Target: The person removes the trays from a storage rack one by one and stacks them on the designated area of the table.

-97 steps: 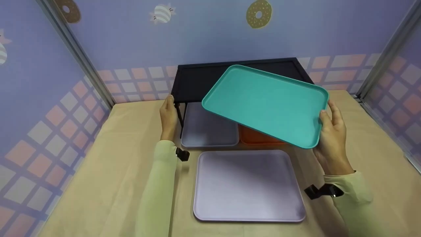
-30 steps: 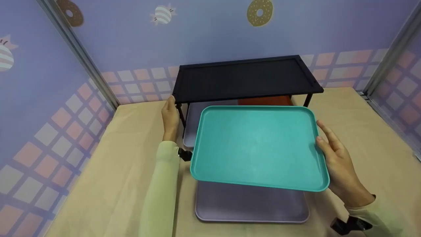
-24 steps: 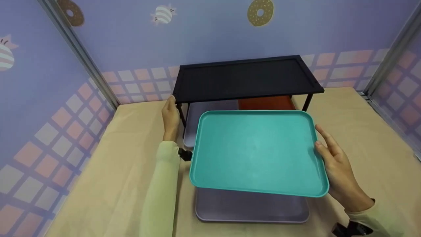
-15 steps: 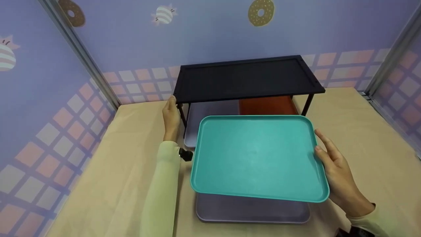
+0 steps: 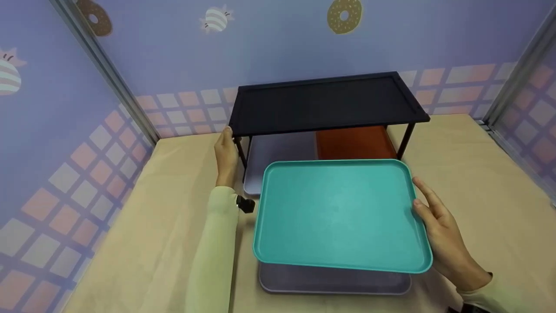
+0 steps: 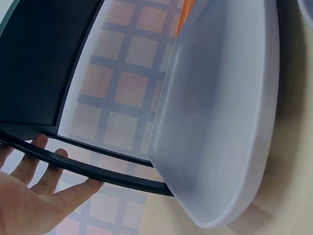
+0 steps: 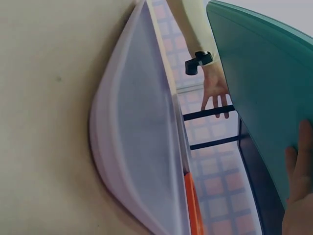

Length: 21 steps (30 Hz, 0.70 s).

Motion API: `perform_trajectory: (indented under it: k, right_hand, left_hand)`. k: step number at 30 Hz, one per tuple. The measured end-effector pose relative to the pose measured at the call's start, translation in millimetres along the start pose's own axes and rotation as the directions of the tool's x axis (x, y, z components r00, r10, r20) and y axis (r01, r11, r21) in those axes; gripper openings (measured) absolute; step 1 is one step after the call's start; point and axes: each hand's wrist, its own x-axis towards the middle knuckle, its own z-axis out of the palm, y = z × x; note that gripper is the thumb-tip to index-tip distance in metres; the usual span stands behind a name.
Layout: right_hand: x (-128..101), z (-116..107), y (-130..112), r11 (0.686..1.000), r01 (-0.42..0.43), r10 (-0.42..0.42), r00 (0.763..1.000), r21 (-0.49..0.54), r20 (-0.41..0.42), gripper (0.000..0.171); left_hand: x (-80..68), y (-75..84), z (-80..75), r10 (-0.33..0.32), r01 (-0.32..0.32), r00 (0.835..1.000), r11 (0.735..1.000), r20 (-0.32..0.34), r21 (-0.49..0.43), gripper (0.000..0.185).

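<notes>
Tray, teal [image 5: 341,215]: held level in the air by the right hand [image 5: 436,230], which grips its right edge with the thumb over the rim and the fingers mostly hidden beneath. It hangs directly above a grey tray [image 5: 334,280] lying on the table [image 5: 478,174], and the two are apart. The wrist view shows the gap between them.

Handling, as a judgement: the teal tray looks stiff, light and smooth, likely plastic. A one-sided hold leaves the far side unsupported, so it may tip. The raised rim at the middle of a long or short edge is the best place to take hold.

Beyond the right hand stands a black rack [image 5: 323,104]. The left hand [image 5: 226,152] rests against its front left leg with fingers nearly straight, not wrapped.

Under the rack lie a second grey tray [image 5: 278,152] and an orange tray [image 5: 354,141]; both are partly covered, so their full outlines cannot be made out.
</notes>
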Motion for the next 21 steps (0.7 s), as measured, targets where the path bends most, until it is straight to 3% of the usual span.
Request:
perform_trajectory:
  k: [9, 21]
  right_hand:
    - [2, 4, 7, 0.998, 0.006, -0.006, 1.0, -0.055, -0.002, 0.061]
    - [2, 3, 18, 0.996, -0.06, 0.06, 0.998, -0.063, -0.003, 0.06]
  left_hand:
    - [2.1, -2.3, -1.3, 0.027, -0.026, 1.0, 1.0, -0.013, 0.007, 0.052]
    - [3.7, -1.8, 0.1, 0.015, -0.015, 1.0, 1.0, -0.022, 0.008, 0.052]
